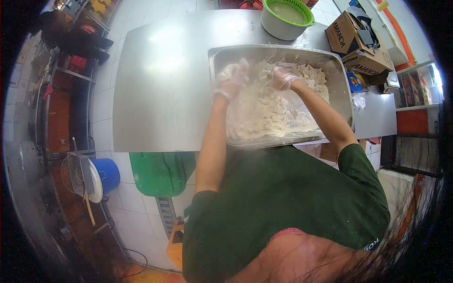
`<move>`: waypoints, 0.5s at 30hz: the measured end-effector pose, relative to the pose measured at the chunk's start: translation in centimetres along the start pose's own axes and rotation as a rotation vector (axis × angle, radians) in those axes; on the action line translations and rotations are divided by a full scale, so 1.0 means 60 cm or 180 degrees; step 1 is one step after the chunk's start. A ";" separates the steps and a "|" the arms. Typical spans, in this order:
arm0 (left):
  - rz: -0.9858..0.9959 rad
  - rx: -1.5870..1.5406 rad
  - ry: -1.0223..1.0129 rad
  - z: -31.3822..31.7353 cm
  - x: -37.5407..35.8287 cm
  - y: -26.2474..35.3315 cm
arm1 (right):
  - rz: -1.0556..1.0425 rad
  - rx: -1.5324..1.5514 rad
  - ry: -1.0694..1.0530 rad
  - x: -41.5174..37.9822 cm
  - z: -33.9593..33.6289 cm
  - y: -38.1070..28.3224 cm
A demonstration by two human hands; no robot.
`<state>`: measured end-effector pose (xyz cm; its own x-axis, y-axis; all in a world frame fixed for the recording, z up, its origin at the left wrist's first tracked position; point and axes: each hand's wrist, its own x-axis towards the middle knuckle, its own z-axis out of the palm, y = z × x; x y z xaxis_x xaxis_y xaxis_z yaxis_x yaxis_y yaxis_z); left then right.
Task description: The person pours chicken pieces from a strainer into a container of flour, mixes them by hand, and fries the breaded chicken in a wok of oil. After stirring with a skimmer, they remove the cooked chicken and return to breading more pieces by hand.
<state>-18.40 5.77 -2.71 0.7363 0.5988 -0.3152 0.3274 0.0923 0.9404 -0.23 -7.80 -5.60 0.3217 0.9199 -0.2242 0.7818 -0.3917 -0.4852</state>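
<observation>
A deep metal tray (347, 89) in front of me holds loose white flour and many flour-coated lumps (278, 111); their kind is hidden under the coating. My left hand (230, 80), in a clear plastic glove, is over the tray's left part. Its fingers are curled around a whitish mass that I cannot make out. My right hand (285, 78), gloved the same way, is over the back middle of the tray with fingers bent toward the flour. Flour dust hazes the space between both hands and blurs the right fingertips.
The tray rests on a steel table (155, 89). Behind it stands a white tub with a green strainer rim (283, 23). Cardboard boxes (347, 35) are at the back right. A green bin (158, 172) and a blue bucket (109, 173) stand on the floor at left.
</observation>
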 end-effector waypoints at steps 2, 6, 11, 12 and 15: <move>0.0002 -0.0073 0.0033 0.001 0.007 -0.009 | -0.0065 -0.0826 -0.0577 0.002 0.004 -0.005; -0.0050 0.0062 -0.0058 -0.004 0.021 -0.021 | 0.0062 -0.1112 -0.1494 -0.013 0.019 -0.028; 0.0027 -0.0199 0.0034 0.000 -0.002 0.000 | -0.0455 -0.1295 -0.0885 -0.009 0.066 0.009; -0.0011 -0.0171 0.0017 -0.001 -0.001 0.001 | -0.0425 -0.1243 -0.0699 -0.001 0.084 0.032; -0.0053 -0.0103 -0.0005 -0.002 0.001 0.000 | 0.0131 -0.0789 -0.1137 -0.038 -0.035 -0.089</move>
<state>-18.40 5.91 -2.71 0.7319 0.5955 -0.3311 0.3203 0.1281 0.9386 -4.02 -7.74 -0.71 0.1844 0.8222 -0.5385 0.8907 -0.3714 -0.2620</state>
